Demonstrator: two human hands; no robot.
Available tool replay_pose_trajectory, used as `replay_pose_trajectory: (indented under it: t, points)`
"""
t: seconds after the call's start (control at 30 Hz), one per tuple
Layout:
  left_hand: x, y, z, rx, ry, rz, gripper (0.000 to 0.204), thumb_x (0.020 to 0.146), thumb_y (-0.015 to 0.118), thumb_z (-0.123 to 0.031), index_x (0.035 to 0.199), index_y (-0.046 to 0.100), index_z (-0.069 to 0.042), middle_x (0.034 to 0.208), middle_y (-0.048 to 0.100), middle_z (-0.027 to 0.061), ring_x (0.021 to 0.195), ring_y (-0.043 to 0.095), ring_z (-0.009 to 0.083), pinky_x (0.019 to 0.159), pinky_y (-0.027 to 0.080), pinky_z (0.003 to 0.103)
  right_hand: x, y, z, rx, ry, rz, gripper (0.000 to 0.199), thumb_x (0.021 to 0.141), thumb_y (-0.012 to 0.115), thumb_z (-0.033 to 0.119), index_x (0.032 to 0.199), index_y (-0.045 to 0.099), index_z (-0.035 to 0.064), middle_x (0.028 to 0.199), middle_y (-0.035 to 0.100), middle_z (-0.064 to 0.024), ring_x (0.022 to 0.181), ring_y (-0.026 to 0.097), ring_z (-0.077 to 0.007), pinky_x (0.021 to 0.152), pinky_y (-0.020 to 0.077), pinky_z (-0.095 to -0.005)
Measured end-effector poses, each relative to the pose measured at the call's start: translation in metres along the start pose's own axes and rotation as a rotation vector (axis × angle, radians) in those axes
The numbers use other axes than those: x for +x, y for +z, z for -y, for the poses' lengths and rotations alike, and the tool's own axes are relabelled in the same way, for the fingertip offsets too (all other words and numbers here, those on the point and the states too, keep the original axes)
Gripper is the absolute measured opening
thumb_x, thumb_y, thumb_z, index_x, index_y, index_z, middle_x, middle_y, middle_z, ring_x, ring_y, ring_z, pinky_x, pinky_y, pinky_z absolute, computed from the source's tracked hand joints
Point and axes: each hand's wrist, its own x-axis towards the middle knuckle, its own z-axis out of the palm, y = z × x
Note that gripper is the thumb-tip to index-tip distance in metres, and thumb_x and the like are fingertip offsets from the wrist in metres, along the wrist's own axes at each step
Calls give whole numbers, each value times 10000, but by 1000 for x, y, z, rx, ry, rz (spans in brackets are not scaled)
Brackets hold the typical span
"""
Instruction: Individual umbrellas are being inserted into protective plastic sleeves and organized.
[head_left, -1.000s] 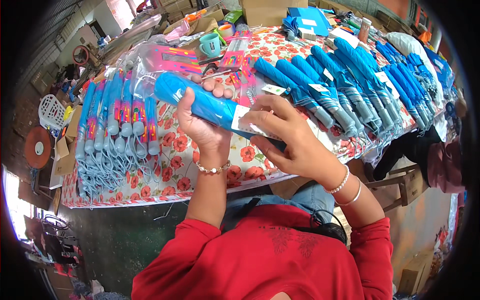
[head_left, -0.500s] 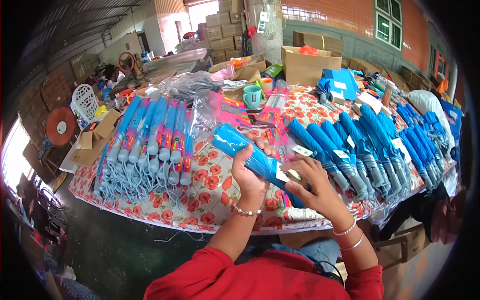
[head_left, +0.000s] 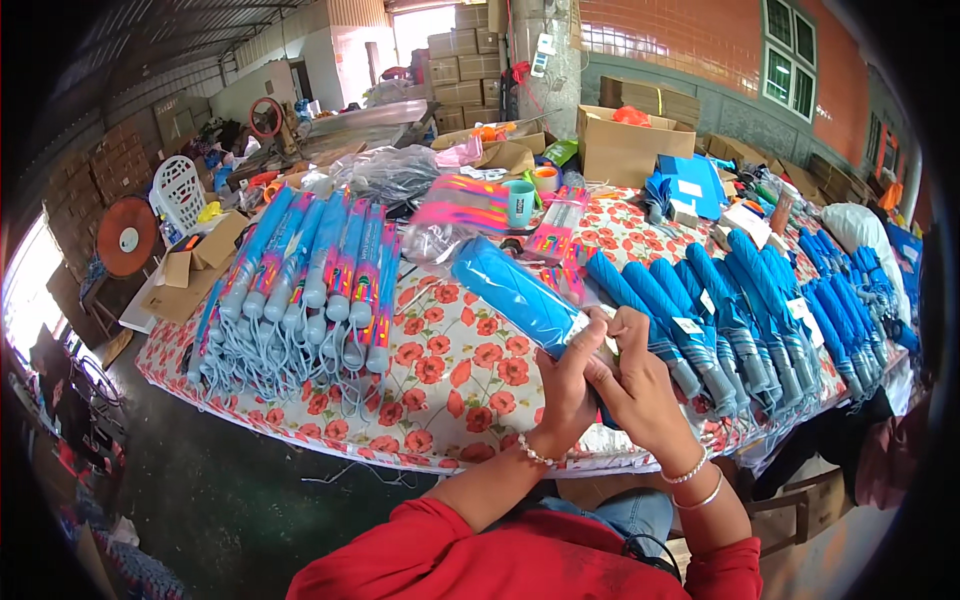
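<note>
A folded blue umbrella [head_left: 515, 295] with a glossy sleeve slants over the table, its handle end towards me. My left hand [head_left: 568, 395] is closed around its lower part, thumb beside a small white tag [head_left: 578, 326]. Against that same end presses my right hand [head_left: 645, 390], its fingers bent and pinched together close to the left thumb. What lies between the right fingertips is hidden.
Sleeved umbrellas with pale handles [head_left: 315, 290] lie stacked on the left of the floral tablecloth [head_left: 430, 370]. Several unsleeved blue umbrellas [head_left: 690, 300] lie on the right. Colourful plastic sleeves [head_left: 460, 205], a teal mug [head_left: 520, 203] and a cardboard box [head_left: 635, 148] stand behind.
My left hand has slid down the umbrella to its lower end, meeting the right hand. The right fingers have curled from spread over the tag into a pinch.
</note>
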Motion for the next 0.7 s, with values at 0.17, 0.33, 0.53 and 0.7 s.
replay_pose_trajectory:
  t: [0.17, 0.33, 0.53, 0.7]
  points:
    - [17, -2, -17, 94, 22, 80, 128, 818, 598, -112, 895, 569, -15, 815, 605, 61, 747, 602, 157, 688, 486, 281, -6, -10, -2, -82, -161, 21, 547, 844, 584, 276, 1259, 342, 14, 1062, 523, -186, 898, 539, -340, 752, 418, -383]
    - [45, -17, -51, -140, 113, 177, 217, 861, 538, -182, 999, 498, -18, 853, 537, 74, 862, 546, 207, 915, 427, 378, -26, -35, -7, 38, -4, 171, 572, 788, 683, 230, 1240, 386, 43, 1018, 542, -169, 913, 562, -278, 768, 430, -351]
    - [46, -11, -54, -29, 10, 335, 468, 788, 583, -20, 1206, 380, -77, 879, 527, 65, 812, 571, 183, 865, 468, 396, -52, -24, -11, 595, 299, 62, 529, 748, 718, 87, 1101, 324, 87, 866, 564, -94, 801, 538, -112, 663, 406, -234]
    - [18, -11, -26, 28, -113, 379, 499, 747, 594, -25, 1201, 390, -64, 907, 548, 74, 874, 596, 205, 831, 475, 367, -51, -14, -1, 776, 298, -52, 458, 771, 666, 80, 1024, 286, 127, 845, 523, -67, 643, 480, -68, 550, 354, -182]
